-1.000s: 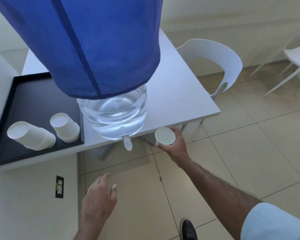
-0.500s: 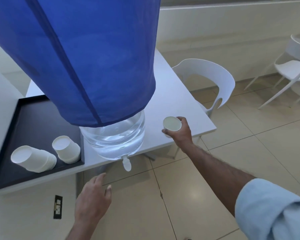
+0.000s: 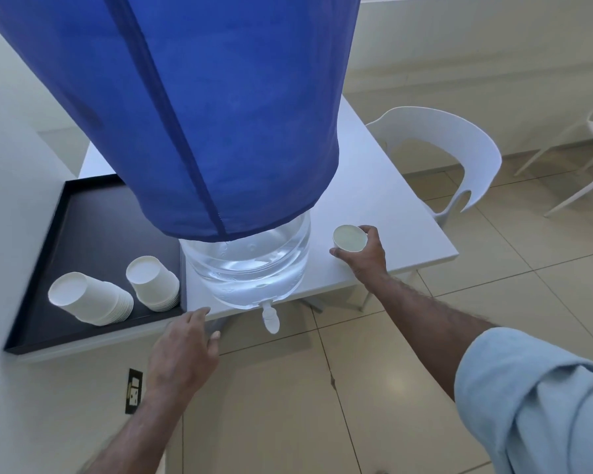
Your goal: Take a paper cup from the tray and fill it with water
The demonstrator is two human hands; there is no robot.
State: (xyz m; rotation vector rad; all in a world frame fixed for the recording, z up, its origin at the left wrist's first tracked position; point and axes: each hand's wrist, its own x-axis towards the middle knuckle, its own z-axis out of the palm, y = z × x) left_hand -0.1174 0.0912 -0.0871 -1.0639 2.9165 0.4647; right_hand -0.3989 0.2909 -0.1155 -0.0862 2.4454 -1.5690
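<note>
Cup (image 3: 350, 238): gripped in right hand (image 3: 365, 256), now over table (image 3: 408, 234); left hand (image 3: 182, 350) open, risen toward tap (image 3: 270, 318) at 3 o'clock; fill unclear.

A break room or canteen: a big water bottle (image 3: 250, 268), stacked paper cups (image 3: 153, 283), white chairs (image 3: 452, 155), tiled floor (image 3: 493, 268).

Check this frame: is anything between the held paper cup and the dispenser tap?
Nothing visible blocks it. The right hand holds the paper cup over the table, right of the water bottle. The tap hangs past the table edge with open air below. The left hand is beside the tap, not under it.
</note>
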